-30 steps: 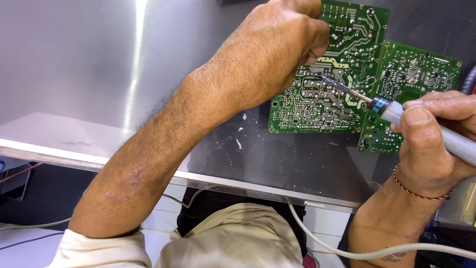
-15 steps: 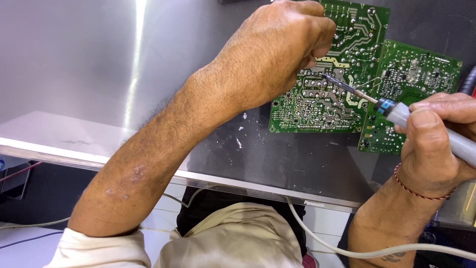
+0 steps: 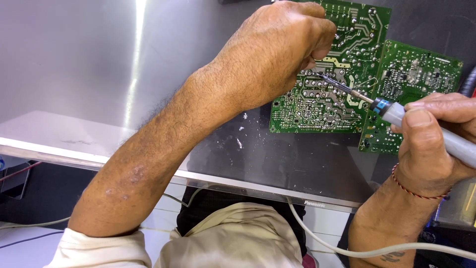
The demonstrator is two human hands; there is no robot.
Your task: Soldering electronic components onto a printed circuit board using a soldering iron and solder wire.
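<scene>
Right grip: my right hand (image 3: 434,144) is closed around the soldering iron (image 3: 396,113), held like a pen so its tip reaches the joints.
Left grip: my left hand (image 3: 277,54) is curled shut, resting on the circuit board (image 3: 317,106), apparently steadying it.
Board: flat on the grey desk (image 3: 99,74), solder side up.
Beside it: a smaller green board (image 3: 416,74), touching.

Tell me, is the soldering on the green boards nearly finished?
Hard to say. Done: many shiny solder spots already dot the larger green board, and bits of solder lie on the metal sheet. In hand: the right hand holds the soldering iron with its tip on that board, while the left hand rests on it. Left: the smaller green board lies untouched beside it.
</scene>
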